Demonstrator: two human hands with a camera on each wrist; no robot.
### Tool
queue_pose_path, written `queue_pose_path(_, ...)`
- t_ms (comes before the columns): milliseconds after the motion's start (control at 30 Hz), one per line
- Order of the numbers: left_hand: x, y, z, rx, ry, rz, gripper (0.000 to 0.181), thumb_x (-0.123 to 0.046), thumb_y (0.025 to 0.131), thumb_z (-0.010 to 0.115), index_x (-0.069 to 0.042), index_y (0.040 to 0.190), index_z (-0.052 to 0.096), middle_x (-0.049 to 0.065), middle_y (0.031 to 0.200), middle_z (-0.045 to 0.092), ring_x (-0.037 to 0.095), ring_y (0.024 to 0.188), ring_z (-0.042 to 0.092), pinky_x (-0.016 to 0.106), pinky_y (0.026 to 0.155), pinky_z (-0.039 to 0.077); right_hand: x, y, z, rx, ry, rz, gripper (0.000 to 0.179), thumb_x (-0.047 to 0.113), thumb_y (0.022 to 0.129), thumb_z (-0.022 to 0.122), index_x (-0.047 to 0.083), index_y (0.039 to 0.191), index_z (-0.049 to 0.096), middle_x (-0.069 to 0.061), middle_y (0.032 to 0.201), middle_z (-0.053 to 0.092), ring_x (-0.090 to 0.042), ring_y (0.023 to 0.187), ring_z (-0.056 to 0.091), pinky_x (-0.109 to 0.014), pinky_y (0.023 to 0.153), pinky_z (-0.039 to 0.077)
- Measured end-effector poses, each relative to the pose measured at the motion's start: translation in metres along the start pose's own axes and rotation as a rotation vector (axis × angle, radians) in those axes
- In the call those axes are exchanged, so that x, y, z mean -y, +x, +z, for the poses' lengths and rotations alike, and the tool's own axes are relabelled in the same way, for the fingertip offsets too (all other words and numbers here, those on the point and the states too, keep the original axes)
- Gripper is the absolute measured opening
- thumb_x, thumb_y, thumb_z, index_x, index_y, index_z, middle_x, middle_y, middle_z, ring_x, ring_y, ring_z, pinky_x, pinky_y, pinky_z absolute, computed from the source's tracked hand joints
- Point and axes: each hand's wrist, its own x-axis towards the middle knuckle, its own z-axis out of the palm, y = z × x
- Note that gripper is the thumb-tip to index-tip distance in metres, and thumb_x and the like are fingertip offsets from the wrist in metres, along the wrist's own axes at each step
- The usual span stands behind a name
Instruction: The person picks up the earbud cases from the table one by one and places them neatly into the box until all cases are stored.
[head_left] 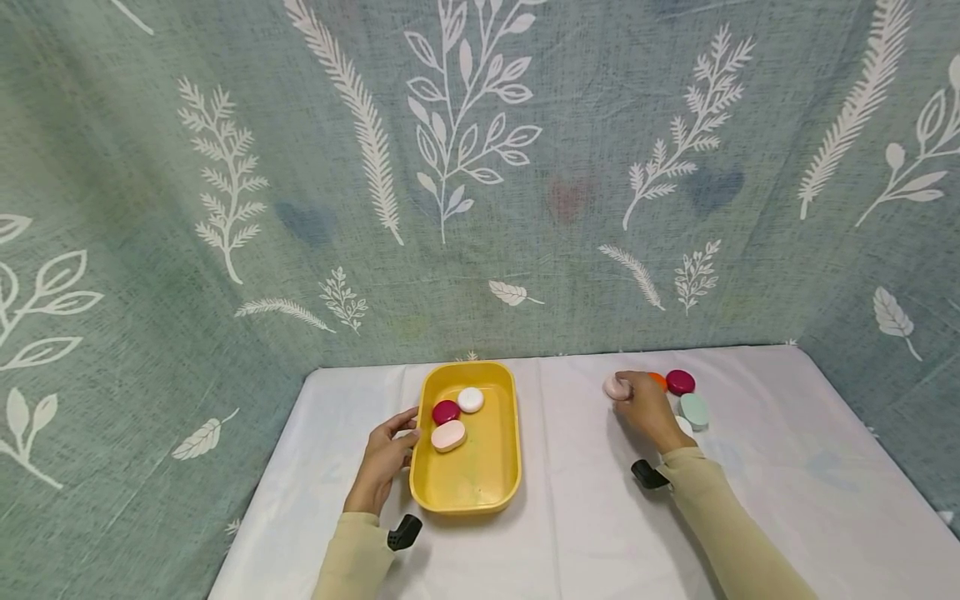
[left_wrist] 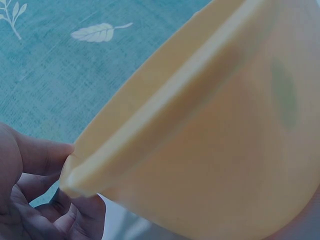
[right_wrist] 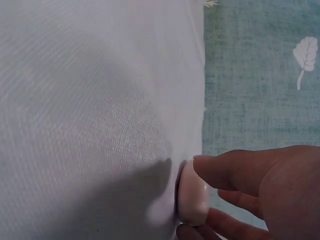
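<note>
A yellow plastic tray (head_left: 472, 483) stands on the white cloth. Inside it lie a dark red soap (head_left: 446, 412), a round white soap (head_left: 470, 400) and a pale pink oval soap (head_left: 448, 436). My left hand (head_left: 384, 462) pinches the tray's left rim (left_wrist: 75, 180), thumb and fingertips on either side of its edge. Over at the right, my right hand (head_left: 647, 410) holds another pale pink soap (right_wrist: 192, 195) between thumb and fingers, close over the cloth.
Around the right hand lie an orange soap (head_left: 658, 381), a dark red soap (head_left: 680, 382), a mint green soap (head_left: 693, 411) and a white soap (head_left: 683, 426), partly covered by the hand. A green leaf-patterned cloth (head_left: 480, 317) rises behind the table's back edge.
</note>
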Motion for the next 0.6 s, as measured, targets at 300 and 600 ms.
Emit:
queue_pose_path(300,0.000,-0.001,0.001,0.000,0.001,0.009,0.043,-0.004,0.105,0.058,-0.006,0.148,0.060,0.015,0.129,0.052,0.016,0.071,0.055,0.023,0.059,0.050,0.008,0.000,0.007,0.037,-0.036,0.022,0.045,-0.011,0.085,0.074,-0.021,0.127,0.061,-0.039,0.128,0.061,-0.055,0.124,0.057,-0.064,0.109,0.045)
queue_pose_path(600,0.000,0.000,0.000,0.008,-0.001,0.009,0.044,-0.005,0.105,0.058,-0.006,0.149,0.059,0.015,0.131,0.052,0.016,0.069,0.055,0.023,0.060,0.051,0.011,-0.004,0.015,0.036,-0.066,-0.008,0.040,-0.012,0.082,0.077,-0.017,0.121,0.067,-0.035,0.123,0.065,-0.053,0.120,0.061,-0.063,0.108,0.047)
